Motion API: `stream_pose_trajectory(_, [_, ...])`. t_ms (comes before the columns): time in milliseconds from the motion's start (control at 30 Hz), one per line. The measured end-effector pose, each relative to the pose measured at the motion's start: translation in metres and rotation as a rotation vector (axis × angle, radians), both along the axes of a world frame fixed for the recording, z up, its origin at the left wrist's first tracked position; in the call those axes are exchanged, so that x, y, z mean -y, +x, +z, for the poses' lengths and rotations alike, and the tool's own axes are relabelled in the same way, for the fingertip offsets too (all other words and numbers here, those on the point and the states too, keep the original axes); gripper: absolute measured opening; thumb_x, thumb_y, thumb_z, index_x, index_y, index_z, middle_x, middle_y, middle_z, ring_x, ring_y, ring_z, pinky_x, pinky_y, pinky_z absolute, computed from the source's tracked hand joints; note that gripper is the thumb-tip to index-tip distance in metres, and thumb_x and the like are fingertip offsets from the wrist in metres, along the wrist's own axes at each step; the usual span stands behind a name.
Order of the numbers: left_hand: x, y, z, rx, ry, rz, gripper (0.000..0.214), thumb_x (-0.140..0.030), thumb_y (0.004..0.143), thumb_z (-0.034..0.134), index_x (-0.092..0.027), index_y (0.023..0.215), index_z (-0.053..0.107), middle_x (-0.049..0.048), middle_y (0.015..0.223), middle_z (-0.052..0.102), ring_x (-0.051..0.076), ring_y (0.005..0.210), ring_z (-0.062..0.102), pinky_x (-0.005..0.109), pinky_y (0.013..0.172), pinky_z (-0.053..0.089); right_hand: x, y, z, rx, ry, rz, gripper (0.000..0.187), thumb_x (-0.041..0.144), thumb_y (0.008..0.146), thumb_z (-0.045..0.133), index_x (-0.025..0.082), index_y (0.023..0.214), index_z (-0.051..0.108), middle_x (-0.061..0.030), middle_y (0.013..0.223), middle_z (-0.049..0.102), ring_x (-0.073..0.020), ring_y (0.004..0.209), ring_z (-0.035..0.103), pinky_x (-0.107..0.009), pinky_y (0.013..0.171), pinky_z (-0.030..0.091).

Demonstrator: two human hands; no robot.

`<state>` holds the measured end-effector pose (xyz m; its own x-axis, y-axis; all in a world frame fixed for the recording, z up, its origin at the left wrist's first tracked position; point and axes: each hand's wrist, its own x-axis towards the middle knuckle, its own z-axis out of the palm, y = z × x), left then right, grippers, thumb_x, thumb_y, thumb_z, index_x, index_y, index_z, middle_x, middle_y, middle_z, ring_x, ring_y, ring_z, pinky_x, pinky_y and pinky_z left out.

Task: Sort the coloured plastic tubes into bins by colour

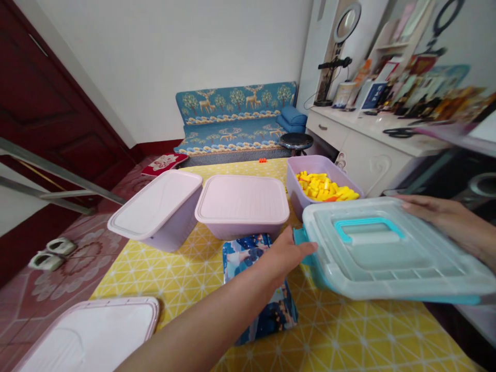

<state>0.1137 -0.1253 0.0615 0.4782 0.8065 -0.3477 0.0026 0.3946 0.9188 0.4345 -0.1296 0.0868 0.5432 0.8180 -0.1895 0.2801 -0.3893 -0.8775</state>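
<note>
Both my hands hold a clear plastic box with a teal handle and teal clasps (pixel 387 253) just above the right side of the yellow table (pixel 174 279). My left hand (pixel 289 253) grips its left end at a teal clasp, fingers closed round it. My right hand (pixel 437 214) rests along the far right edge of its lid, fingers stretched against it. Under my left forearm lies a blue patterned tin (pixel 242 256). Just behind the clear box stands an open lilac tub of yellow bricks (pixel 323 187).
Two lidded lilac tubs (pixel 158 209) (pixel 242 204) stand at the middle of the table. A loose lilac lid (pixel 93 336) lies at the near left corner. Beyond are a blue sofa (pixel 236 116), a black stool (pixel 296 140) and a cluttered white dresser (pixel 372 139) on the right.
</note>
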Motion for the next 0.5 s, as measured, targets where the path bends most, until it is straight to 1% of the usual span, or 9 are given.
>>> stream_pose_trajectory(67, [-0.004,0.007,-0.001,-0.041,-0.083,-0.028,0.037,-0.031,0.076,0.066,-0.014,0.108,0.06,0.0082,0.098,0.069,0.018,0.085,0.064,0.03,0.073,0.051,-0.002,0.007,-0.008,0.11,0.03,-0.034,0.028,0.027,0.073,0.07,0.024,0.101,0.071,-0.0065,0.099,0.071,-0.0189,0.074,0.066,-0.027,0.063,0.05])
stream_pose_trajectory(100, [-0.005,0.01,-0.003,-0.058,-0.111,-0.03,0.035,-0.035,0.076,0.066,-0.014,0.104,0.062,0.0078,0.094,0.069,0.018,0.081,0.064,0.028,0.07,0.051,-0.003,0.009,-0.011,0.159,0.035,-0.028,0.03,0.028,0.07,0.072,0.025,0.1,0.071,-0.0065,0.102,0.071,-0.0196,0.076,0.066,-0.027,0.063,0.05])
stream_pose_trajectory(167, [-0.008,0.015,-0.007,-0.063,-0.112,0.009,0.039,-0.038,0.073,0.07,-0.013,0.103,0.063,0.0081,0.093,0.069,0.018,0.08,0.064,0.027,0.067,0.05,-0.005,0.011,-0.014,0.201,0.01,0.011,0.035,0.028,0.066,0.076,0.026,0.101,0.071,-0.0061,0.11,0.068,-0.0205,0.078,0.067,-0.028,0.062,0.051])
stream_pose_trajectory(233, [-0.01,0.019,-0.011,-0.049,-0.073,0.069,0.044,-0.036,0.071,0.073,-0.012,0.107,0.061,0.0092,0.097,0.069,0.018,0.082,0.064,0.026,0.069,0.05,-0.004,0.008,-0.012,0.148,-0.05,0.043,0.043,0.027,0.064,0.077,0.029,0.107,0.069,-0.0065,0.115,0.066,-0.0208,0.077,0.068,-0.027,0.06,0.051])
stream_pose_trajectory(333, [-0.011,0.021,-0.014,-0.016,-0.01,0.091,0.044,-0.031,0.073,0.072,-0.011,0.111,0.058,0.01,0.1,0.068,0.017,0.084,0.063,0.025,0.073,0.05,0.0,-0.006,-0.004,-0.044,-0.126,0.052,0.053,0.03,0.065,0.077,0.029,0.117,0.063,-0.0096,0.107,0.069,-0.0224,0.073,0.069,-0.028,0.057,0.052])
stream_pose_trajectory(367, [-0.01,0.02,-0.014,-0.014,0.001,0.094,0.043,-0.03,0.075,0.07,-0.011,0.111,0.058,0.0096,0.099,0.068,0.016,0.083,0.063,0.025,0.073,0.05,0.003,-0.011,-0.002,-0.091,-0.134,0.052,0.052,0.031,0.066,0.077,0.028,0.116,0.063,-0.0101,0.102,0.07,-0.023,0.071,0.07,-0.028,0.056,0.052])
stream_pose_trajectory(433, [-0.006,0.018,-0.015,-0.042,0.003,0.088,0.042,-0.029,0.076,0.068,-0.012,0.112,0.055,0.0082,0.095,0.067,0.014,0.075,0.062,0.024,0.066,0.051,0.009,-0.021,-0.001,-0.117,-0.129,0.093,0.042,0.031,0.066,0.077,0.025,0.107,0.068,-0.0104,0.093,0.072,-0.0231,0.069,0.07,-0.028,0.056,0.052])
stream_pose_trajectory(467, [-0.002,0.017,-0.015,-0.07,-0.002,0.068,0.043,-0.029,0.076,0.068,-0.012,0.112,0.054,0.0077,0.093,0.065,0.013,0.069,0.06,0.023,0.06,0.05,0.012,-0.025,-0.002,-0.092,-0.11,0.125,0.035,0.03,0.066,0.076,0.024,0.1,0.07,-0.0101,0.089,0.072,-0.0221,0.067,0.07,-0.027,0.056,0.052])
stream_pose_trajectory(500, [0.002,0.015,-0.015,-0.101,-0.01,0.036,0.044,-0.029,0.075,0.067,-0.012,0.113,0.053,0.0074,0.091,0.064,0.012,0.063,0.058,0.022,0.054,0.049,0.015,-0.028,-0.004,-0.021,-0.047,0.115,0.027,0.027,0.066,0.076,0.023,0.093,0.072,-0.0095,0.084,0.073,-0.0205,0.064,0.07,-0.025,0.055,0.051])
